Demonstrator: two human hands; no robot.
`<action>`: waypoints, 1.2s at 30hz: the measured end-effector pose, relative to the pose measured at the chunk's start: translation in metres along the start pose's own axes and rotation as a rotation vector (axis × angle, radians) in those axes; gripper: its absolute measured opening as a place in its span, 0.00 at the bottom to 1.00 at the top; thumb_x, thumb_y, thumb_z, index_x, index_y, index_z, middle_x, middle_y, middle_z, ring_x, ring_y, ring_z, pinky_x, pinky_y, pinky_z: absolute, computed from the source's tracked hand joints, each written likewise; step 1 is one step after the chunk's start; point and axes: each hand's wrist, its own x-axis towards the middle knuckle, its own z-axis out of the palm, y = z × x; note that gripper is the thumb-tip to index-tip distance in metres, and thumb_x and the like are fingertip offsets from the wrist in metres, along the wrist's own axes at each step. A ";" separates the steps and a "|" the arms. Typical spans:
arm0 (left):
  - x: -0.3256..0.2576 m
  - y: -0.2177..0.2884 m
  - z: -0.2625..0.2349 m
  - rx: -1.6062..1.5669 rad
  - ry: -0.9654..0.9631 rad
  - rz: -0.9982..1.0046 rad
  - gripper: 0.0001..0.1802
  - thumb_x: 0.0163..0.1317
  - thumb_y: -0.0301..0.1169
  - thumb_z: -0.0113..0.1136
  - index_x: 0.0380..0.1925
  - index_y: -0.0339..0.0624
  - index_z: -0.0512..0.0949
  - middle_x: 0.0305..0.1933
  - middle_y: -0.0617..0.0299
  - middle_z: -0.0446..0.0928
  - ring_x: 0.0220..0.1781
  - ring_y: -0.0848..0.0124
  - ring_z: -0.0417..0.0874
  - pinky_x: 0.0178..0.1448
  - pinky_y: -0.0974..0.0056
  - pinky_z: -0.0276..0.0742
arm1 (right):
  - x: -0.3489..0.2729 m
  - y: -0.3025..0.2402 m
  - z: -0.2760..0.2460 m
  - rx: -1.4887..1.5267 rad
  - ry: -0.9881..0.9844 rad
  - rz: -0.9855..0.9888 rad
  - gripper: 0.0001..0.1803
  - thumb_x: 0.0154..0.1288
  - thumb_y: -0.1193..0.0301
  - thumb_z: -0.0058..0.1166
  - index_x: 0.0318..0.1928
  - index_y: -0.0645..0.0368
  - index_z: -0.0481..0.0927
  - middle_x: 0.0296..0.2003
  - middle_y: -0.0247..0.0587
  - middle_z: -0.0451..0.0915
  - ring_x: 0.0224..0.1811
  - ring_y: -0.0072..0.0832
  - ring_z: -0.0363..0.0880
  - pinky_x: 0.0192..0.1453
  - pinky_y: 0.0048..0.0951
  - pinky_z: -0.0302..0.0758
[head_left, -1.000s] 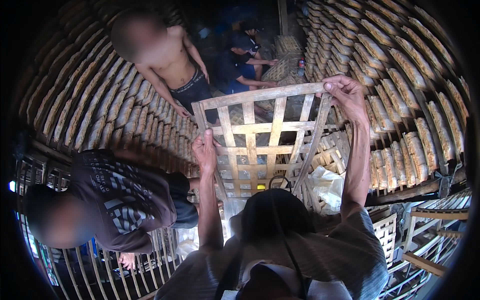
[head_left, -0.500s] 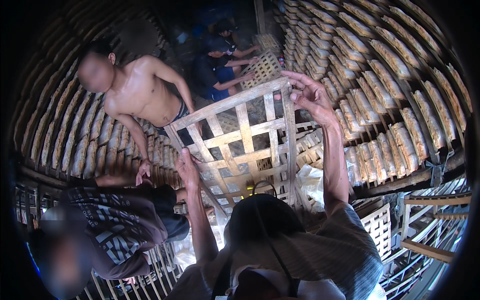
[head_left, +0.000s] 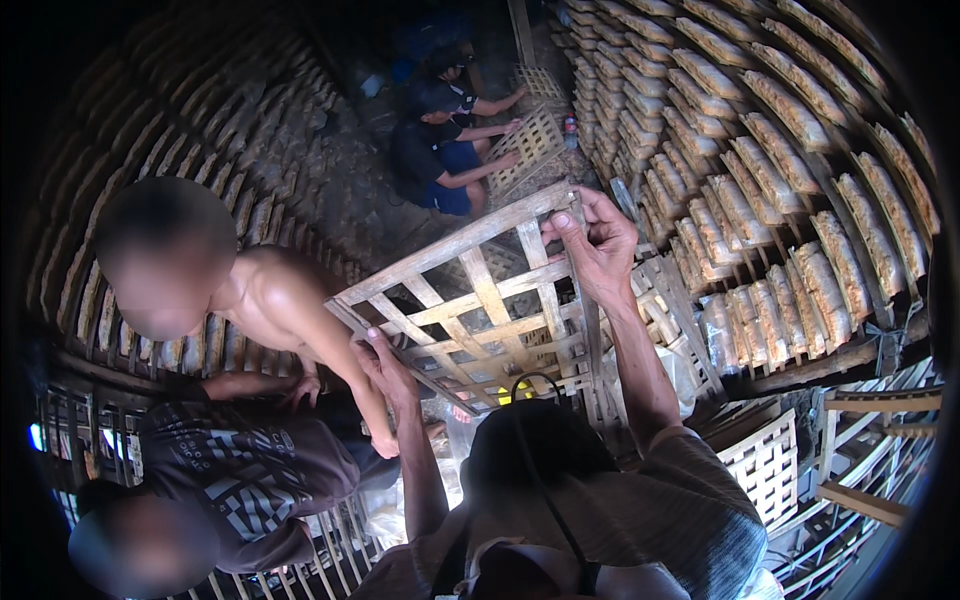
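Observation:
A wood-framed rack of woven bamboo strips (head_left: 490, 300) hangs tilted in front of me, held at both sides. My left hand (head_left: 390, 372) is closed on its near left side, thumb up along the frame. At the far right corner my right hand (head_left: 603, 250) grips the frame between thumb and fingers. Gaps in the weave show the ground below. Just left of my left forearm is the lowered arm of a shirtless person (head_left: 290, 290); that hand sits beside my wrist, apart from the rack.
Slatted shelves with rows of wrapped, pale orange-brown slabs (head_left: 780, 188) curve up on the right, similar rows on the left. A person in a dark printed shirt (head_left: 235, 465) is at lower left. Farther off, people handle another woven rack (head_left: 530, 155). A lattice panel (head_left: 765, 460) leans at lower right.
The rack's far edge has come down, and my right hand has lowered with it. The shirtless person has bent forward, reaching down beside my left arm.

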 end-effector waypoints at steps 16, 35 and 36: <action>0.029 0.209 0.094 0.287 -0.862 0.686 0.15 0.65 0.34 0.73 0.30 0.35 0.80 0.19 0.51 0.77 0.19 0.58 0.80 0.27 0.58 0.72 | -0.018 -0.055 0.008 -0.403 0.030 -0.387 0.26 0.61 0.74 0.75 0.59 0.67 0.83 0.45 0.52 0.89 0.44 0.36 0.92 0.49 0.31 0.85; 0.032 0.197 0.081 0.175 -0.860 0.609 0.20 0.79 0.36 0.58 0.29 0.32 0.79 0.22 0.57 0.79 0.25 0.70 0.85 0.32 0.64 0.79 | -0.013 -0.028 0.008 -0.519 0.099 -0.966 0.24 0.58 0.77 0.76 0.49 0.69 0.74 0.46 0.62 0.86 0.46 0.47 0.91 0.45 0.37 0.89; 0.033 0.197 0.080 0.183 -0.866 0.619 0.20 0.79 0.36 0.58 0.28 0.32 0.78 0.22 0.57 0.79 0.25 0.70 0.85 0.32 0.64 0.79 | -0.013 -0.027 0.009 -0.525 0.098 -0.981 0.24 0.57 0.77 0.77 0.49 0.69 0.75 0.45 0.62 0.86 0.46 0.47 0.90 0.44 0.37 0.89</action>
